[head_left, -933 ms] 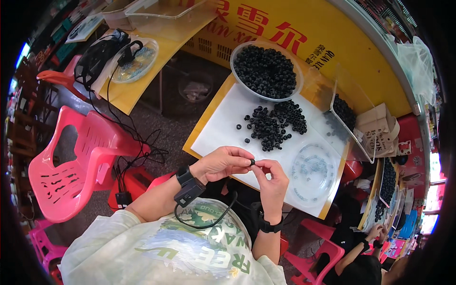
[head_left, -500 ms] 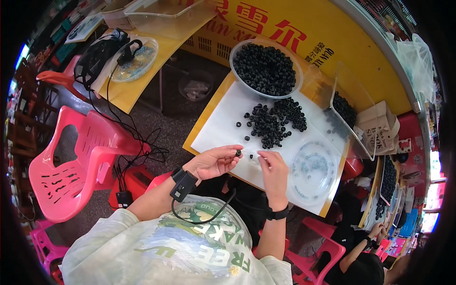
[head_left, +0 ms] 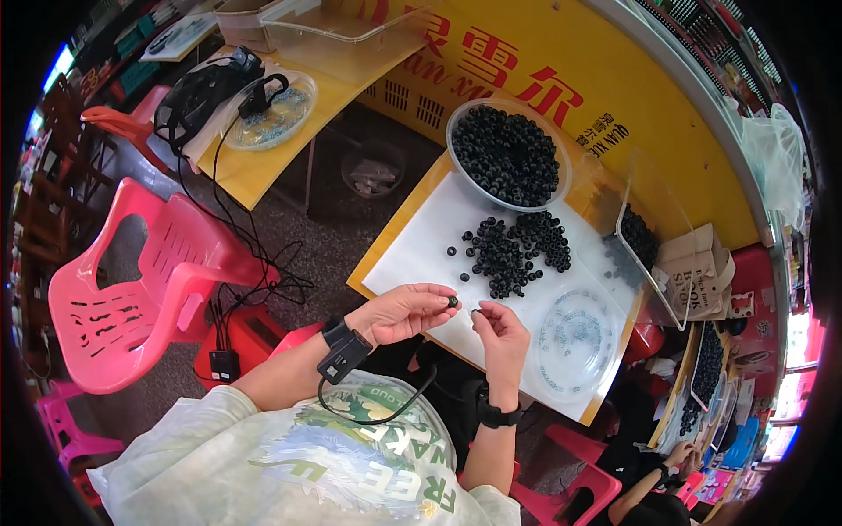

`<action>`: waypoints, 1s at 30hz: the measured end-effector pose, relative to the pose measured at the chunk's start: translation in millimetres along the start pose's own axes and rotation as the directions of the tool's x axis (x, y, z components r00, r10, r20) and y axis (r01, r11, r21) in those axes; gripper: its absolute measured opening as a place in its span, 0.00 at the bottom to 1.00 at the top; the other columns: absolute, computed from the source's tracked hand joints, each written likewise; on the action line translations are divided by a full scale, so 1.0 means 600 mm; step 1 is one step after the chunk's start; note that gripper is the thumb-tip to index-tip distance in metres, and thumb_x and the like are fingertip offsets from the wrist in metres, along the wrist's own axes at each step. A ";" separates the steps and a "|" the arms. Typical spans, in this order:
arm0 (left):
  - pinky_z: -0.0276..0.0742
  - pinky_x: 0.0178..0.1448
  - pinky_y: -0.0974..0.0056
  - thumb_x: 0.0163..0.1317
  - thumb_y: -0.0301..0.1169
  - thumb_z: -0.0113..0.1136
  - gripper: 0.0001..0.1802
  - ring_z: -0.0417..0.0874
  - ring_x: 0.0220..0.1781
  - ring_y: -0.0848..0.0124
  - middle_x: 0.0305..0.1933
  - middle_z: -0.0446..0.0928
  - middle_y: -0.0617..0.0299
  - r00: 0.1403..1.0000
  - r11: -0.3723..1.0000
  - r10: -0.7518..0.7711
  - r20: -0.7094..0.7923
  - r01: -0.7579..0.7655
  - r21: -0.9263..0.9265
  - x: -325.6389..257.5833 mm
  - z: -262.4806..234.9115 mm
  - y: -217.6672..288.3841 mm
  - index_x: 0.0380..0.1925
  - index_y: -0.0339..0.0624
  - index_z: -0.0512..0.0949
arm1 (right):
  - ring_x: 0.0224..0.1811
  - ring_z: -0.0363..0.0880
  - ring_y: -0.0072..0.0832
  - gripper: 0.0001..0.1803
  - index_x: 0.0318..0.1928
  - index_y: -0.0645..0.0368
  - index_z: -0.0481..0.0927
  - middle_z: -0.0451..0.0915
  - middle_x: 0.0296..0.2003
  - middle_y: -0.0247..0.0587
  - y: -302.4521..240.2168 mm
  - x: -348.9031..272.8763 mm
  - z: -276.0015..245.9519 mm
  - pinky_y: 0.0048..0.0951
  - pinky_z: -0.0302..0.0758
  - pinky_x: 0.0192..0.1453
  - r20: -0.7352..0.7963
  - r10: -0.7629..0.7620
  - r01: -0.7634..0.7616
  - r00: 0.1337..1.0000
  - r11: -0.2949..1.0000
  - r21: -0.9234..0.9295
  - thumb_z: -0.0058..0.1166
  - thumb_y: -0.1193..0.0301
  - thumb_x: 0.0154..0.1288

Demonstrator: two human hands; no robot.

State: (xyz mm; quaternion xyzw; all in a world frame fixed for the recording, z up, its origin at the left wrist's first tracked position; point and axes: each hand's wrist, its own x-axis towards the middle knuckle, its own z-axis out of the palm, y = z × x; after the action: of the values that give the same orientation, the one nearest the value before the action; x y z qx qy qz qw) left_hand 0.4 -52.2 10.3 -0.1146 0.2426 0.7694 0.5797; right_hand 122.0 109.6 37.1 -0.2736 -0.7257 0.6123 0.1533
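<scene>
My left hand (head_left: 408, 314) is closed, pinching a small black ring-shaped piece (head_left: 453, 302) between thumb and fingertips. Close by on the right, my right hand (head_left: 502, 340) is also closed in a pinch. A tiny dark speck shows at its fingertips, too small to name. Both hands are over the near part of the white sheet (head_left: 408, 263). Beyond them lies a loose pile of similar black pieces (head_left: 500, 254), several with a visible hole. A round clear tub (head_left: 566, 180) behind the pile is heaped with more of them.
A shallow clear round dish (head_left: 574, 342) with small bluish bits sits right of my hands. Farther right, a clear bin (head_left: 653, 272) holds black pieces beside a paper bag (head_left: 697, 272). Pink chairs (head_left: 132, 298) and cables (head_left: 254, 254) are at left; another person's hands (head_left: 680, 460) at lower right.
The view has shifted, so the table sits lower in the picture. My right fingertips have closed up around the tiny dark speck, which earlier showed just left of them. My left hand still pinches its black piece.
</scene>
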 end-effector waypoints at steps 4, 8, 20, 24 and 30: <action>0.85 0.54 0.70 0.66 0.21 0.58 0.14 0.85 0.48 0.69 0.47 0.80 0.53 1.000 0.995 -0.020 0.004 0.020 0.096 -0.003 0.016 -0.002 0.52 0.32 0.74 | 0.34 0.82 0.20 0.07 0.40 0.68 0.83 0.82 0.34 0.36 -0.030 -0.021 -0.005 0.19 0.77 0.39 0.035 0.037 -0.045 0.999 0.966 0.256 0.63 0.82 0.61; 0.85 0.54 0.70 0.66 0.22 0.60 0.13 0.85 0.47 0.70 0.46 0.81 0.55 0.996 0.988 -0.014 0.087 0.001 0.157 -0.001 0.020 -0.003 0.50 0.32 0.77 | 0.33 0.81 0.21 0.07 0.39 0.68 0.82 0.83 0.35 0.38 -0.048 -0.032 0.005 0.20 0.78 0.39 -0.012 -0.108 0.109 0.994 0.987 0.121 0.63 0.84 0.59; 0.82 0.53 0.69 0.65 0.23 0.61 0.13 0.84 0.44 0.73 0.45 0.83 0.57 0.993 0.907 0.056 0.108 -0.095 0.409 -0.002 0.039 0.005 0.49 0.34 0.81 | 0.32 0.81 0.24 0.08 0.35 0.65 0.83 0.84 0.34 0.42 -0.031 -0.034 0.010 0.22 0.77 0.37 -0.058 -0.306 0.298 0.950 0.948 -0.107 0.69 0.82 0.53; 0.81 0.53 0.70 0.65 0.24 0.63 0.13 0.82 0.43 0.74 0.44 0.82 0.59 0.993 0.900 0.061 0.105 -0.101 0.424 0.001 0.039 0.003 0.48 0.34 0.81 | 0.31 0.81 0.26 0.09 0.34 0.65 0.82 0.84 0.33 0.42 -0.031 -0.034 0.016 0.23 0.77 0.37 -0.053 -0.366 0.352 0.929 0.918 -0.182 0.69 0.82 0.52; 0.79 0.55 0.68 0.65 0.23 0.61 0.14 0.82 0.45 0.74 0.45 0.81 0.61 0.991 0.872 0.015 0.130 -0.077 0.483 0.003 0.032 0.010 0.51 0.34 0.78 | 0.30 0.77 0.20 0.09 0.32 0.66 0.81 0.81 0.36 0.40 -0.032 -0.033 0.016 0.21 0.74 0.36 0.010 -0.322 0.320 0.947 0.935 -0.155 0.69 0.84 0.51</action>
State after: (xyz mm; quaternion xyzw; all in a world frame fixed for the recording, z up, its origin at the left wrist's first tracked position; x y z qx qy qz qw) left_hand -3.7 -42.2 27.1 0.0881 0.3951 0.7026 0.5852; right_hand 128.2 88.2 56.3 -0.1673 -0.8047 0.5190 0.2349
